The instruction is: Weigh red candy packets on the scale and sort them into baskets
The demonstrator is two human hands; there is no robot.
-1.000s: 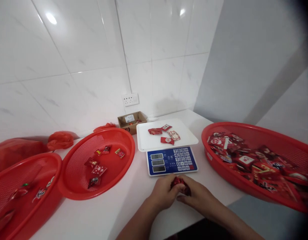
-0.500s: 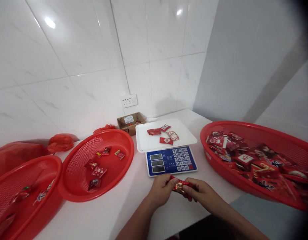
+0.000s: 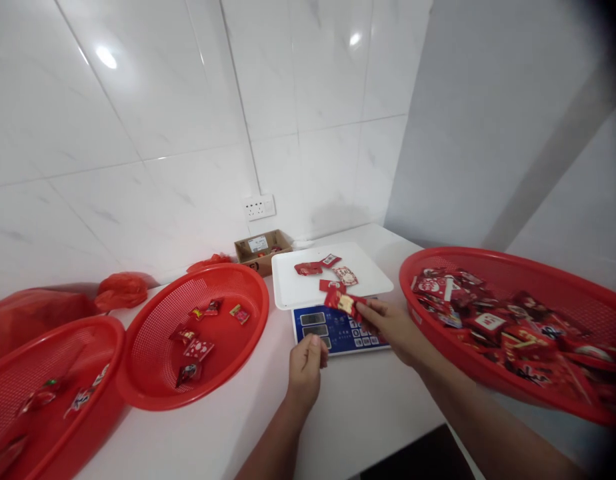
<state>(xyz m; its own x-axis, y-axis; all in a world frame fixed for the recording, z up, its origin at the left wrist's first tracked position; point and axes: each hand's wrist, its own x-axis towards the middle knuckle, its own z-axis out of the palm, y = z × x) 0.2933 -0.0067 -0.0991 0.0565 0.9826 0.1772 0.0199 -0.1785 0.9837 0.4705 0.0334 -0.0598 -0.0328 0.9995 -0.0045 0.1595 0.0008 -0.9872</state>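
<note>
My right hand point(image 3: 388, 325) pinches one end of a red and gold candy packet point(image 3: 342, 302), held over the front edge of the scale's white pan point(image 3: 295, 293). On that pan lie several small red packets, one of them a white-and-red patterned packet point(image 3: 346, 275). My left hand point(image 3: 306, 367) is curled closed, with nothing visible in it, in front of the scale point(image 3: 313, 330). It partly covers the scale's lower display, while the right hand and the candy hide part of the keypad.
A large red basket point(image 3: 488, 253) full of red packets stands at right. Two red baskets with a few candies, a nearer one point(image 3: 115, 327) and a middle one point(image 3: 261, 293), stand at left. Behind are a cardboard box point(image 3: 248, 250), red plastic bags point(image 3: 121, 290) and a tiled wall point(image 3: 188, 100).
Both hands held the candy packet before. My left hand has let go and moved slightly left; my right hand has carried the packet forward and up to the pan's edge.
</note>
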